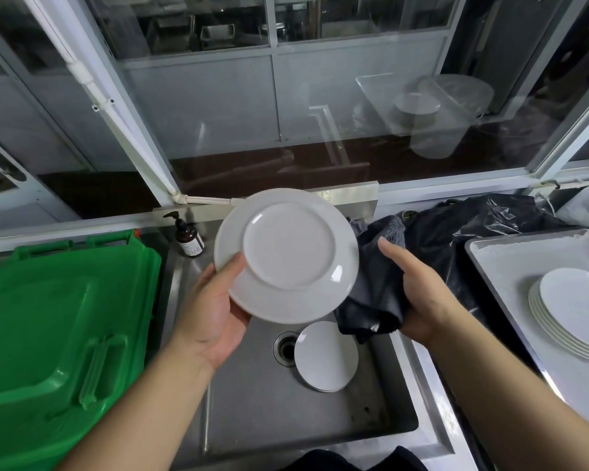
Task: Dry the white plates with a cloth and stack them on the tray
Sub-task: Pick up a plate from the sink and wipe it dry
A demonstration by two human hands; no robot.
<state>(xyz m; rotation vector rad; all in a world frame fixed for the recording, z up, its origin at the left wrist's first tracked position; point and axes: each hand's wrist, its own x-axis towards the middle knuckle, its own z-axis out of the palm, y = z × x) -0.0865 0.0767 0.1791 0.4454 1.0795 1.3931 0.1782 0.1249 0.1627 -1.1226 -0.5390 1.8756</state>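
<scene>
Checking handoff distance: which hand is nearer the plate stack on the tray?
Right. The right hand, holding the dark cloth, is just left of the tray and its plate stack. The left hand grips the raised plate over the sink, farther left.

sink [371, 413] holding plates [325, 356] by the drain | counter [432, 396] carrying tray [497, 266], black bag [483, 226], pump bottle [188, 240] | tray bearing 1 plate stack [572, 311]
</scene>
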